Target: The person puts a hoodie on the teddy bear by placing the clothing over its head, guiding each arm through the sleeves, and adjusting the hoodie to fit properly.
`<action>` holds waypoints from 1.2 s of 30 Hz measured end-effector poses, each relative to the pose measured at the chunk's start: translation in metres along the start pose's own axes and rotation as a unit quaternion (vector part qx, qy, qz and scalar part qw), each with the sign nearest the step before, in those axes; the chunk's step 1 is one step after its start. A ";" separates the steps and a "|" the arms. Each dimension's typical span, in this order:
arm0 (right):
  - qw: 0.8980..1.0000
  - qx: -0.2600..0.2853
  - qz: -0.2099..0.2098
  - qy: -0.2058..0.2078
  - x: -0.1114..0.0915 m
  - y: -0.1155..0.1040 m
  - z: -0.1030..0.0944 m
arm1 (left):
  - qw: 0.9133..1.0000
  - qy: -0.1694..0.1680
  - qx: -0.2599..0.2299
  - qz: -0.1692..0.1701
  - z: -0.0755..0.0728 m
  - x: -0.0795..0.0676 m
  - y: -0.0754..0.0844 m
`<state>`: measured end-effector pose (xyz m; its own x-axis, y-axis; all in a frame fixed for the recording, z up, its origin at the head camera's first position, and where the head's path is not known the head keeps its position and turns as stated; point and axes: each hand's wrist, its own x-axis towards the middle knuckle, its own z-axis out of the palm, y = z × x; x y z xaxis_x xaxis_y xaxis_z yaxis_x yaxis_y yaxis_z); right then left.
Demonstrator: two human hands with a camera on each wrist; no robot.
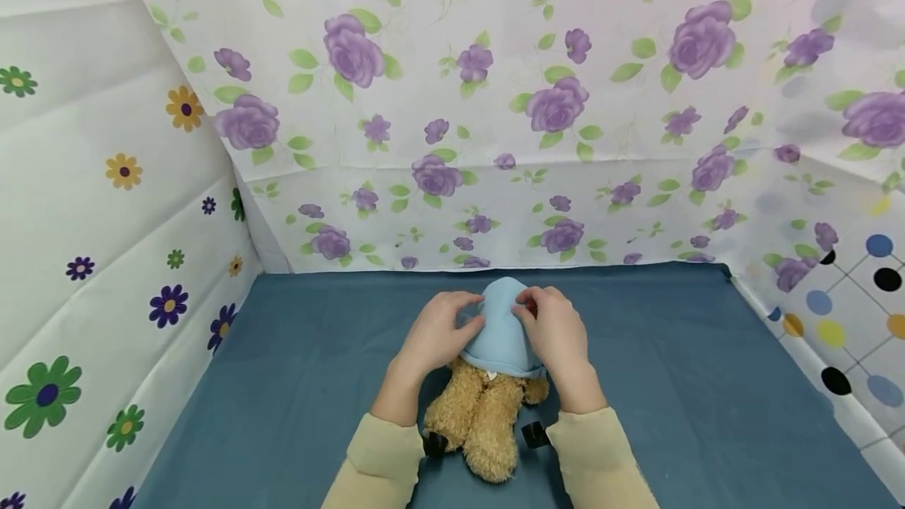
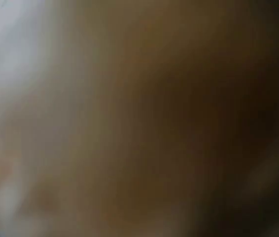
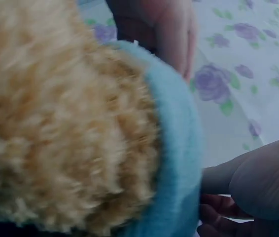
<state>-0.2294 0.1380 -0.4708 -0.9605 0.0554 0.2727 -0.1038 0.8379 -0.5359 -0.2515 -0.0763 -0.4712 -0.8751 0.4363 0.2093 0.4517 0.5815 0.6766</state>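
A light blue, dome-shaped cloth hat [image 1: 500, 336] covers the upper part of a curly tan teddy bear [image 1: 491, 430], hiding its head. The bear lies with its legs toward me. My left hand [image 1: 440, 332] pinches the hat's left side between thumb and fingers. On the opposite side, my right hand [image 1: 555, 332] pinches the cloth near the top. The right wrist view shows the bear's fur [image 3: 70, 123] close up, with the hat's rim [image 3: 176, 133] around it. Only a brown blur fills the left wrist view.
A dark blue-green cloth [image 1: 297, 383] covers the table. Behind it rises a white sheet with purple roses [image 1: 434, 175]; flower-printed [image 1: 170, 305] and dotted sheets [image 1: 830, 332] form the sides. Black straps [image 1: 535, 435] sit at the wrists.
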 end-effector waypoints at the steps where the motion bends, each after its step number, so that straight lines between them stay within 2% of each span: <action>1: 1.000 -0.005 -0.004 0.004 -0.001 -0.001 0.002 | 1.000 -0.006 -0.007 -0.002 0.002 0.000 0.000; 5: 1.000 -0.019 -0.019 0.008 -0.001 -0.001 0.007 | 0.999 -0.031 -0.030 -0.004 0.005 -0.003 -0.002; 8: 1.000 -0.007 -0.022 0.001 0.000 0.002 0.007 | 0.997 -0.054 -0.046 -0.007 0.003 -0.006 -0.003; 11: 1.000 0.021 -0.015 -0.012 0.001 0.005 0.004 | 0.993 -0.099 -0.062 -0.013 -0.007 -0.011 -0.004; 15: 0.998 0.043 -0.018 -0.044 0.001 0.005 0.000 | 0.982 -0.170 -0.082 -0.015 -0.026 -0.019 -0.006; 17: 0.997 0.045 -0.029 -0.059 0.001 0.004 -0.001 | 0.979 -0.185 -0.086 -0.016 -0.032 -0.021 -0.008; 20: 0.996 0.050 -0.035 -0.069 0.001 0.003 0.000 | 0.982 -0.170 -0.080 -0.016 -0.033 -0.021 -0.010; 24: 0.996 0.054 -0.030 -0.059 0.001 0.003 0.005 | 0.989 -0.133 -0.067 -0.015 -0.025 -0.017 -0.010; 28: 0.997 0.049 -0.043 -0.044 0.000 0.003 0.010 | 0.991 -0.124 -0.054 -0.016 -0.021 -0.014 -0.009; 36: 0.997 -0.028 -0.063 -0.034 -0.001 0.000 0.019 | 0.994 -0.097 -0.055 -0.013 -0.020 -0.014 -0.005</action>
<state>-0.2336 0.1281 -0.4863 -0.9563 -0.0870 0.2793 -0.2115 0.8653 -0.4544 -0.2447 -0.0990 -0.4634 -0.8312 0.5530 0.0577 0.3984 0.5200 0.7556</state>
